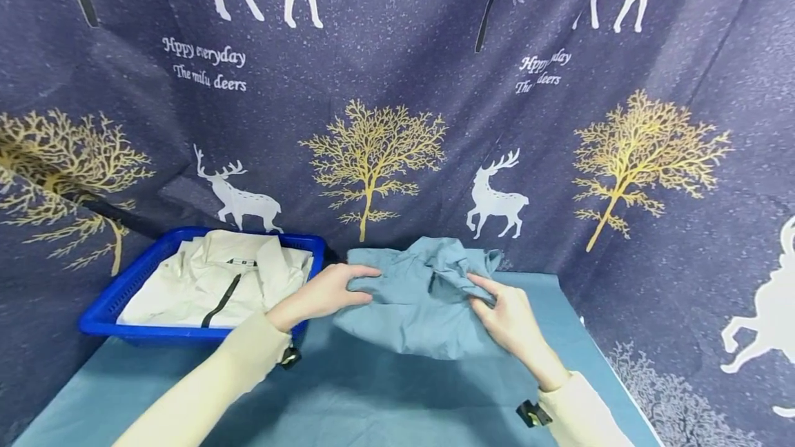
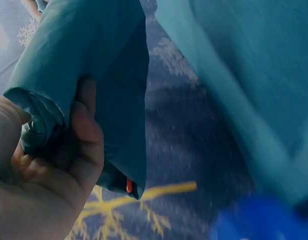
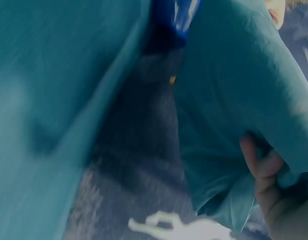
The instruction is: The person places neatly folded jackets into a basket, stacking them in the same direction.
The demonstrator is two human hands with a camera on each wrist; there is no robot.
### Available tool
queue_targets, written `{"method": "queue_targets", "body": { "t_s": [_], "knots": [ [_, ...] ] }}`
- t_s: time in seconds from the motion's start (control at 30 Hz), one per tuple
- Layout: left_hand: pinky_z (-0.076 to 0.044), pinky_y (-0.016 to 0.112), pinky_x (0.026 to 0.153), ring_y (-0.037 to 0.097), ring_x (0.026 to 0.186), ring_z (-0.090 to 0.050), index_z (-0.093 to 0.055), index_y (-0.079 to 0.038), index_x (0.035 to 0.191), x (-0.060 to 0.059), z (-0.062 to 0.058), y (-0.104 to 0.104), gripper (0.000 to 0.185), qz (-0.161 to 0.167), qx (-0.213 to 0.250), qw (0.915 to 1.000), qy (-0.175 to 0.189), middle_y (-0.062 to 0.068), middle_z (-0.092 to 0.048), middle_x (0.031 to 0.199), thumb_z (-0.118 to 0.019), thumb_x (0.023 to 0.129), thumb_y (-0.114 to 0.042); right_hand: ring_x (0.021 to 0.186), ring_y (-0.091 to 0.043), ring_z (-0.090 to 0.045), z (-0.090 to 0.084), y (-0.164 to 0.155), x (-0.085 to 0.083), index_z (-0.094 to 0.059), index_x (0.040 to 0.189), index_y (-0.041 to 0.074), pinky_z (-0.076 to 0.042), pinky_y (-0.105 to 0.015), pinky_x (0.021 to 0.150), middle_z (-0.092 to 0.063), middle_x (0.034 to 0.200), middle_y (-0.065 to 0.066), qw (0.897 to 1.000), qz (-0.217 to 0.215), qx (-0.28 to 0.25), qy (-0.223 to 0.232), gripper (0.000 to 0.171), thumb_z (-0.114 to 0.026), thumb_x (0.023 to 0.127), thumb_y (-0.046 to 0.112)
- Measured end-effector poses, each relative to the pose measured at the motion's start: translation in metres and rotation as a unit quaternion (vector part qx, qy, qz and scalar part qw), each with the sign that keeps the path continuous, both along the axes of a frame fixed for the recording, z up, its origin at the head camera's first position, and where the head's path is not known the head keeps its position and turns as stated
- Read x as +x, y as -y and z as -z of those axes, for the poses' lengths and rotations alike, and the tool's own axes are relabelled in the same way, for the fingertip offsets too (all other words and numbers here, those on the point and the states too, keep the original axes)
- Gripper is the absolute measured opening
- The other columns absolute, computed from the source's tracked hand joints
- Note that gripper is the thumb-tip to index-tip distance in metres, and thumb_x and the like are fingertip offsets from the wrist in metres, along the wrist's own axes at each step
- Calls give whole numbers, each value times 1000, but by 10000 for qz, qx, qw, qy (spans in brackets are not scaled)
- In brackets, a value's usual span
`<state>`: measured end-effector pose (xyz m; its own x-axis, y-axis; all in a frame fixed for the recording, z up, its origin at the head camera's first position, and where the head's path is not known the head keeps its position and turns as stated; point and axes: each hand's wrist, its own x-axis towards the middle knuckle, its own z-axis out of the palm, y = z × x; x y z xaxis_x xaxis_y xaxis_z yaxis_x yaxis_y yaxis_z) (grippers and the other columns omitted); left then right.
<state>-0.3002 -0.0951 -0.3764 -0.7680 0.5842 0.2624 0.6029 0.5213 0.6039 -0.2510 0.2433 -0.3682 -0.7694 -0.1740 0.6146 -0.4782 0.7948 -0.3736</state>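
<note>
A folded blue-green garment (image 1: 410, 316), with a bunched part on top that may be its collar or hood, is held up above the table by both hands. My left hand (image 1: 332, 290) grips its left side; in the left wrist view the fingers (image 2: 86, 122) curl round the folded edge. A small red tab (image 2: 129, 185) shows near a lower corner of the cloth there. My right hand (image 1: 509, 312) pinches the right side near the bunched part, its thumb and fingers partly hidden by fabric in the right wrist view.
To the left, a blue plastic basket (image 1: 102, 326) holds a cream garment (image 1: 199, 288) with a black strip and dark lettering. A blue-green cloth covers the table (image 1: 348, 412). Behind hangs a dark blue curtain (image 1: 397, 67) printed with deer and trees.
</note>
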Motion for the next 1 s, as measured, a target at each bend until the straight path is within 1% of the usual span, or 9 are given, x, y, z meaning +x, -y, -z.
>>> {"method": "queue_targets", "body": {
  "t_s": [0.07,0.3,0.43,0.57,0.63,0.7,0.8,0.87,1.0],
  "knots": [
    [-48,39,90,19,113,-59,-60,-12,136,3,0,17,47,-92,-73,9999,-58,5,-60,133,-70,93,-26,43,0,-26,4,16,-2,-74,118,15,-31,-25,44,-73,95,-9,9998,-193,-53,10,42,-76,77,5],
    [-46,49,97,32,120,-56,-61,-9,134,11,-2,77,47,-487,-324,9977,-332,10,-61,131,-71,92,-24,42,-1,-34,10,76,-10,-72,121,15,-36,-24,43,-70,78,-4,9961,-819,-323,-107,43,-74,79,4],
    [-46,50,96,33,120,-56,-62,-10,134,14,-6,111,47,-805,-415,9948,-460,13,-61,130,-72,91,-25,44,-2,-36,11,109,-19,-71,123,17,-37,-23,44,-69,76,-1,9940,-1016,-381,-162,44,-73,80,5],
    [-49,41,83,23,102,-59,-63,-10,132,17,-15,145,46,-1098,-543,9905,-619,17,-62,127,-73,90,-26,42,0,-26,10,145,-31,-71,123,14,-31,-21,41,-62,61,-3,9894,-1352,-496,-205,42,-71,82,5],
    [-47,38,73,21,81,-58,-62,-8,132,18,-20,162,47,-1241,-601,9887,-584,18,-63,124,-73,90,-26,40,0,-20,9,164,-36,-70,123,11,-27,-20,39,-57,56,-3,9856,-1572,-578,-234,39,-70,84,5],
    [-48,41,77,26,88,-61,-61,-7,133,19,-24,178,48,-1392,-745,9861,-526,20,-61,126,-71,91,-28,38,0,-17,8,183,-40,-69,124,10,-26,-19,37,-50,50,-2,9822,-1760,-646,-93,38,-68,86,6],
    [-47,52,87,40,103,-60,-59,-6,135,20,-30,202,51,-1601,-854,9829,-300,23,-59,129,-70,92,-30,35,-1,-19,6,211,-46,-66,128,12,-26,-18,35,-53,52,3,9778,-1911,-804,297,38,-65,90,7],
    [-42,59,95,47,125,-46,-58,-6,137,20,-31,215,53,-1727,-945,9803,-130,25,-54,135,-69,93,-33,33,-3,-20,5,227,-49,-65,131,15,-26,-19,34,-48,47,5,9751,-1916,-917,637,39,-64,92,8],
    [-40,61,95,51,127,-41,-53,-5,141,19,-31,238,60,-1884,-943,9773,219,29,-49,138,-67,93,-38,34,-4,-20,8,255,-57,-66,130,16,-26,-19,35,-40,44,7,9735,-1844,-1109,779,39,-63,92,8]
  ]
}}
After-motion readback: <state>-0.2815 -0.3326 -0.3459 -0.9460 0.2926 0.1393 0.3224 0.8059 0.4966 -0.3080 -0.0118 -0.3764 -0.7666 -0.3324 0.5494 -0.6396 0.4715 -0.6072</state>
